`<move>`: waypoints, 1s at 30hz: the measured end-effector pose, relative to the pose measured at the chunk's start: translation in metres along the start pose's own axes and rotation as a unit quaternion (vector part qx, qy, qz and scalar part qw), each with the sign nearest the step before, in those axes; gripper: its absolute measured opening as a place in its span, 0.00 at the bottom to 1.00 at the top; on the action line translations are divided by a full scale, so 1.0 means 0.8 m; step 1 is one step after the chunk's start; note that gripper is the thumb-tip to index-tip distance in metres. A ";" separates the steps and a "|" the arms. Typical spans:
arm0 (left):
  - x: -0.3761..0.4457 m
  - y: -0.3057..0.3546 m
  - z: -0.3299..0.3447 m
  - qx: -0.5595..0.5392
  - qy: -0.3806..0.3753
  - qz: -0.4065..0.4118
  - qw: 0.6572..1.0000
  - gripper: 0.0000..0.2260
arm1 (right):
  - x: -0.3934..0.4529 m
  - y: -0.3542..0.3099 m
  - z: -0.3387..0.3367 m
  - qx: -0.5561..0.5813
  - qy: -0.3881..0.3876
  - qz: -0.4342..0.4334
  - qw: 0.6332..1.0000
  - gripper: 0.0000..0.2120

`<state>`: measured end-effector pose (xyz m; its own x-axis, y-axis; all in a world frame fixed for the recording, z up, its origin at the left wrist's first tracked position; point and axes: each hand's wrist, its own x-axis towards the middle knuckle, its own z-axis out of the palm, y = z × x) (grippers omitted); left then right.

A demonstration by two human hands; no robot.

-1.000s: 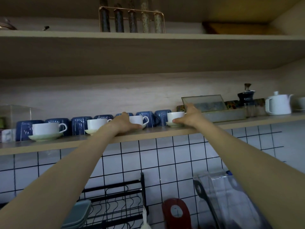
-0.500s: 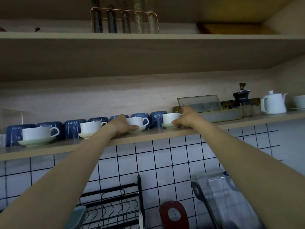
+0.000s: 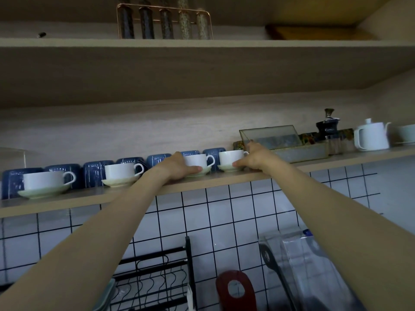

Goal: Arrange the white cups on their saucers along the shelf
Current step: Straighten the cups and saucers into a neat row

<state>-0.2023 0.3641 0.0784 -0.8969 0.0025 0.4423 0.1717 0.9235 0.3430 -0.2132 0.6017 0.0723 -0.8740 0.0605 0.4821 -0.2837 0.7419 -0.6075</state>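
Several white cups on pale saucers stand in a row along the wooden shelf [image 3: 67,202]. The leftmost cup [image 3: 46,180] and the second cup [image 3: 121,171] stand free. My left hand [image 3: 177,168] grips the saucer [image 3: 203,172] of the third cup [image 3: 197,160], thumb along its front rim. My right hand [image 3: 256,157] holds the saucer [image 3: 229,168] of the fourth cup [image 3: 231,157], thumb under the rim and fingers behind the cup's right side.
Dark blue upturned mugs [image 3: 94,173] line the shelf's back. To the right sit a glass-lidded box [image 3: 285,142], a black grinder [image 3: 327,126] and a white teapot [image 3: 371,136]. A jar rack [image 3: 164,21] stands on the upper shelf. A dish rack [image 3: 157,277] is below.
The camera has shifted a little. Both hands stay on the third and fourth saucers; these two cups look slightly closer together than a second ago.
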 end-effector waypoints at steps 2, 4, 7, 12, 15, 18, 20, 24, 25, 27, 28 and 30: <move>-0.002 0.000 0.001 0.002 0.005 0.001 1.000 0.34 | 0.002 -0.001 0.001 -0.007 -0.002 0.002 1.000 0.38; -0.003 0.001 0.002 0.001 0.013 0.003 1.000 0.35 | 0.004 -0.001 0.001 -0.012 -0.007 0.003 1.000 0.37; -0.005 0.000 0.004 -0.001 0.017 0.007 1.000 0.37 | 0.005 0.000 0.003 -0.015 -0.007 0.001 1.000 0.37; -0.001 0.000 0.002 -0.040 -0.003 0.004 0.999 0.30 | 0.002 -0.001 0.011 -0.025 0.003 -0.008 1.000 0.42; 0.003 -0.001 0.005 -0.064 -0.001 0.013 0.998 0.19 | 0.003 -0.001 0.013 -0.033 0.004 -0.006 0.999 0.44; 0.003 -0.003 0.005 -0.058 0.000 0.015 0.998 0.30 | 0.003 0.000 0.011 -0.036 0.000 -0.004 0.999 0.45; 0.004 -0.002 0.005 -0.064 -0.001 0.011 0.998 0.38 | 0.003 0.000 0.012 -0.036 0.000 -0.002 0.999 0.45; 0.005 0.000 0.006 -0.073 -0.003 0.013 0.997 0.40 | 0.004 -0.002 0.013 -0.036 -0.002 0.004 0.999 0.45; 0.005 0.000 0.006 -0.076 -0.002 0.013 0.997 0.40 | 0.004 -0.002 0.013 -0.038 -0.001 0.004 0.999 0.45; 0.006 0.000 0.007 -0.080 -0.002 0.015 0.997 0.40 | 0.006 -0.001 0.012 -0.036 -0.001 0.004 0.999 0.45; 0.007 0.000 0.007 -0.078 -0.003 0.016 0.997 0.39 | 0.006 -0.001 0.012 -0.035 -0.001 0.003 0.999 0.45; 0.007 0.002 0.008 -0.069 -0.002 0.019 0.997 0.39 | 0.007 -0.001 0.013 -0.038 0.000 0.004 0.999 0.46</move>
<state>-0.2097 0.3676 0.0762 -0.8900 0.0374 0.4544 0.2598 0.8606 0.4380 -0.2217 0.5943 0.0688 -0.8762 0.0675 0.4771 -0.2451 0.7902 -0.5618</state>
